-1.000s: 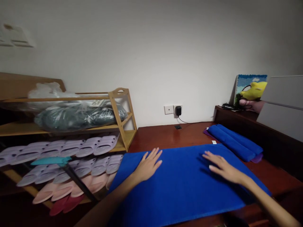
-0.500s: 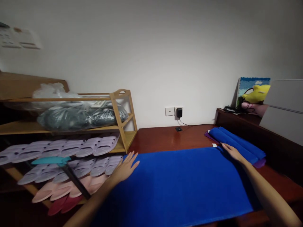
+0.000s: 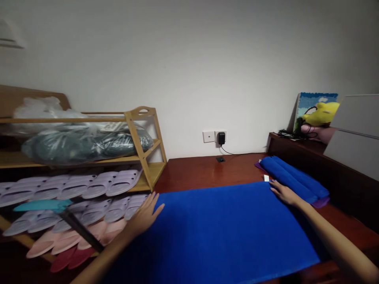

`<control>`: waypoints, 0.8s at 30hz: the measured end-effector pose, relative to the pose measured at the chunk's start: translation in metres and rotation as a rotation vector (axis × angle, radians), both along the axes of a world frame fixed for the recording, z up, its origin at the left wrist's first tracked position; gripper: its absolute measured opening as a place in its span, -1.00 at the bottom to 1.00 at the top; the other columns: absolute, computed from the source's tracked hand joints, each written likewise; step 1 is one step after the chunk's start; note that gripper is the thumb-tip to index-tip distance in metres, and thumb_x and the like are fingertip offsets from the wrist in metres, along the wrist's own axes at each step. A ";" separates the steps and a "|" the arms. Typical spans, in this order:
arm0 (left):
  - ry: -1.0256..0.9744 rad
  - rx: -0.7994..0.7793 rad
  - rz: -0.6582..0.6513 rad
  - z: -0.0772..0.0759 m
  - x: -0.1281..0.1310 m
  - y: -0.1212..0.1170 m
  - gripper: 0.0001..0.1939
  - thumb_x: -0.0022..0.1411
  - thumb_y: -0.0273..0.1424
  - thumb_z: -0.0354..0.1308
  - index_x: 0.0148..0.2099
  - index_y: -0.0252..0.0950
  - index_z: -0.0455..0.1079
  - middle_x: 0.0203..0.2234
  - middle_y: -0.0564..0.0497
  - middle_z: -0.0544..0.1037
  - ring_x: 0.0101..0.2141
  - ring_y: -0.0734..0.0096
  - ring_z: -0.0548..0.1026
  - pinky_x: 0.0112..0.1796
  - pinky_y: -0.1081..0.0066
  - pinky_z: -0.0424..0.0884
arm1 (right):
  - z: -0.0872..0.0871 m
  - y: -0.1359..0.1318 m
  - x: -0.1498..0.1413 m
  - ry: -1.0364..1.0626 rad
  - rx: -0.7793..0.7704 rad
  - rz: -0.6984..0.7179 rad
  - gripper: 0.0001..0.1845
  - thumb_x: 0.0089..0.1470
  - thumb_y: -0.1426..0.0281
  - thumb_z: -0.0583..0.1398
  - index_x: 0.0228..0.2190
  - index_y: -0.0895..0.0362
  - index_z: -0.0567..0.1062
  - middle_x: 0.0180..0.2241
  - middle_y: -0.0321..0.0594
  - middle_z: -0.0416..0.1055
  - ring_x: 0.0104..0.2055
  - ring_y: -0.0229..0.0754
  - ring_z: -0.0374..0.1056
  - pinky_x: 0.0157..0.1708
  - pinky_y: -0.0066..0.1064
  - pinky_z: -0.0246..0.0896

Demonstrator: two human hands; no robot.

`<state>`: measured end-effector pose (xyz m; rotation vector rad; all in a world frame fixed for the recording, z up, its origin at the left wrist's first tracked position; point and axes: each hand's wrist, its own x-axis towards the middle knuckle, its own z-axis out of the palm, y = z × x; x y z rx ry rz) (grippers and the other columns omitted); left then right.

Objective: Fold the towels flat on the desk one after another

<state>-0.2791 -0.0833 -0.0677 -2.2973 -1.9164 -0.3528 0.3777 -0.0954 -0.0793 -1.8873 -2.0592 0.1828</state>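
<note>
A blue towel lies spread flat over the red-brown table, with a small white tag at its far right corner. My left hand is at the towel's far left corner, fingers stretched out and thumb apart. On the far right corner, beside the tag, rests my right hand, palm down with its fingers extended. Just beyond that hand lie folded blue towels, with a purple cloth showing from beneath them.
To the left stands a wooden rack with several slippers and a plastic-wrapped bundle. A black pole with a teal top leans there. A plugged-in black adapter is on the wall. Boxes and a yellow plush sit right.
My left hand has moved left from the towel's middle to its far left corner. My right hand has moved right and outward to the far right corner.
</note>
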 end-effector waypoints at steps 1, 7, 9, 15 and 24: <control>-0.007 -0.021 -0.002 -0.002 0.000 0.000 -0.26 0.23 -0.05 -0.22 0.25 -0.52 0.12 0.22 -0.22 0.15 0.23 0.12 0.06 0.17 0.18 0.05 | 0.000 -0.001 -0.001 -0.004 0.002 0.008 -0.30 0.13 -0.01 -0.09 0.14 0.17 0.26 0.22 -0.08 0.10 0.27 -0.03 -0.04 0.24 -0.18 -0.12; -0.049 -0.055 0.065 -0.001 0.001 -0.001 -0.26 0.22 -0.03 -0.18 0.29 -0.42 0.07 0.26 -0.23 0.05 0.23 0.01 0.03 0.14 0.09 0.09 | 0.010 -0.005 -0.003 -0.001 0.031 -0.014 -0.24 0.14 -0.07 -0.14 0.16 0.16 0.22 0.23 -0.05 0.06 0.27 -0.06 -0.03 0.25 -0.20 -0.13; -0.063 -0.082 0.048 0.001 0.000 -0.001 -0.25 0.22 -0.03 -0.18 0.29 -0.44 0.05 0.26 -0.25 0.05 0.23 0.06 0.05 0.15 0.14 0.07 | 0.010 -0.007 -0.003 -0.028 0.003 -0.008 -0.21 0.11 -0.10 -0.12 0.19 0.15 0.16 0.26 -0.07 0.00 0.30 -0.06 -0.10 0.27 -0.19 -0.21; -0.106 -0.081 0.057 0.003 -0.001 0.002 -0.28 0.24 -0.05 -0.19 0.30 -0.41 0.04 0.26 -0.21 0.06 0.22 0.10 0.07 0.15 0.16 0.08 | 0.009 -0.013 -0.005 -0.057 -0.059 -0.052 -0.18 0.10 -0.14 -0.17 0.24 0.07 0.04 0.31 -0.16 -0.20 0.33 -0.09 -0.27 0.27 -0.16 -0.28; -0.022 -0.093 0.109 0.015 0.010 -0.012 -0.33 0.26 -0.09 -0.21 0.28 -0.40 0.08 0.26 -0.23 0.08 0.22 0.01 0.08 0.12 0.05 0.10 | 0.028 -0.028 -0.021 -0.145 0.041 -0.025 -0.14 0.11 -0.11 -0.14 0.23 0.21 0.08 0.29 -0.04 -0.11 0.32 -0.02 -0.22 0.27 -0.16 -0.26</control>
